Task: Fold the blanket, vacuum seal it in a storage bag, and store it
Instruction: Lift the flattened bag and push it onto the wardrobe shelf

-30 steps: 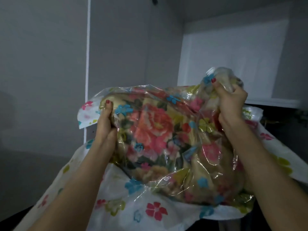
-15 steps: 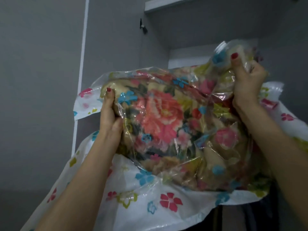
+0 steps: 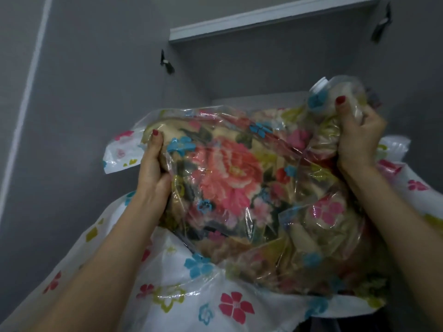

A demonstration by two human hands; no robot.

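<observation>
Left hand (image 3: 153,168) and right hand (image 3: 357,137) grip a flower-printed bag (image 3: 230,305) holding a floral blanket (image 3: 227,178); no writing readable.

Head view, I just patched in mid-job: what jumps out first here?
The big floral blanket packed inside a clear, flower-printed storage bag fills the middle of the view, held up in front of a grey cupboard. The left hand grips the bundle's left edge, while the right hand clutches its upper right corner, beside the bag's white round valve. Above, a white shelf edge crosses the top.
</observation>
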